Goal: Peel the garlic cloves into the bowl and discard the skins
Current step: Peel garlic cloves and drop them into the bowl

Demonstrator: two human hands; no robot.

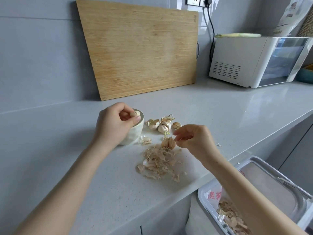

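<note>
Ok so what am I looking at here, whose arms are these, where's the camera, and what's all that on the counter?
There is no machine here. These are a person's two bare arms, filmed by one camera worn on their head, looking down at a kitchen counter. The left hand pinches a garlic clove over a small pale bowl. The right hand hovers, fingers loosely curled, beside a garlic bulb; it holds nothing I can see. In front of the bulb lies a pile of skins, and behind it are more garlic pieces. A bin below the counter edge already holds skins. A wooden cutting board leans on the wall.
</note>
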